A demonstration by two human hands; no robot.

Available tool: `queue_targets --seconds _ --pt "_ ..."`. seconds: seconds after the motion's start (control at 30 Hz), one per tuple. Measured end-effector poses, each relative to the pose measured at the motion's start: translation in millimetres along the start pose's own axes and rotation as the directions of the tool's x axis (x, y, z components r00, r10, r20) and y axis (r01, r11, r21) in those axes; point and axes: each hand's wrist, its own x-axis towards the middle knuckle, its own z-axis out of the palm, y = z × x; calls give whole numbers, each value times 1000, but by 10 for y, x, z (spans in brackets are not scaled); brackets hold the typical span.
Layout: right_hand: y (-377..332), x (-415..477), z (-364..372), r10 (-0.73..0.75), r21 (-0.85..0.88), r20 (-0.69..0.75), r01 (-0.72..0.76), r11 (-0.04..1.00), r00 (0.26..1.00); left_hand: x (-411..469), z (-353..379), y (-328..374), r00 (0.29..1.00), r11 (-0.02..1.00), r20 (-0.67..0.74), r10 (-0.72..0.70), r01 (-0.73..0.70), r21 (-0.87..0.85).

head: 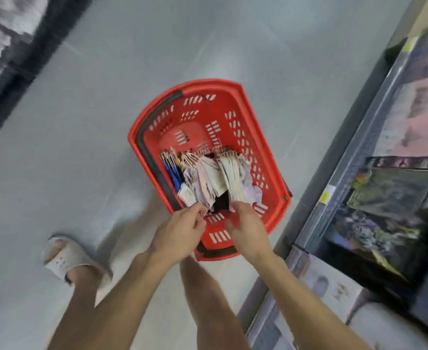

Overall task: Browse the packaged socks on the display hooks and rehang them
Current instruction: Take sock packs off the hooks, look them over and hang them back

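A red plastic shopping basket (235, 97) stands on the grey floor below me. Several packaged socks (207, 175) lie in it as a fanned stack, pale pink, white and blue, with small hooks at their far ends. My left hand (180, 233) reaches over the basket's near end, its fingertips pinching the near edge of the left packs. My right hand (245, 228) is beside it, fingers curled at the near edge of the right packs. The frame is blurred, so each grip is unclear.
A shelf unit (359, 173) with packaged goods and yellow price tags runs along the right. A dark display (10, 59) stands at the far left. My leg and a white sandal (66, 258) are at the lower left on the floor.
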Motion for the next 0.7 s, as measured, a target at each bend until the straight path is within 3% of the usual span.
queue_targets --seconds 0.13,0.37,0.47,0.63,0.7 --pt "406 659 204 194 168 -102 -175 970 976 687 268 64 997 997 37 -69 67 38" --pt "557 1549 694 392 345 -147 -324 881 908 1356 537 -71 987 988 28 -157 157 -4" --pt "589 1733 781 424 248 -194 -374 894 885 1439 587 -164 978 979 42 -203 203 0" --pt "700 1840 807 193 -210 -232 -243 947 953 1497 630 -246 982 982 27 -188 188 -17" --pt "726 1848 788 146 -276 -255 -216 936 956 1496 625 -233 982 981 9 -191 191 -37"
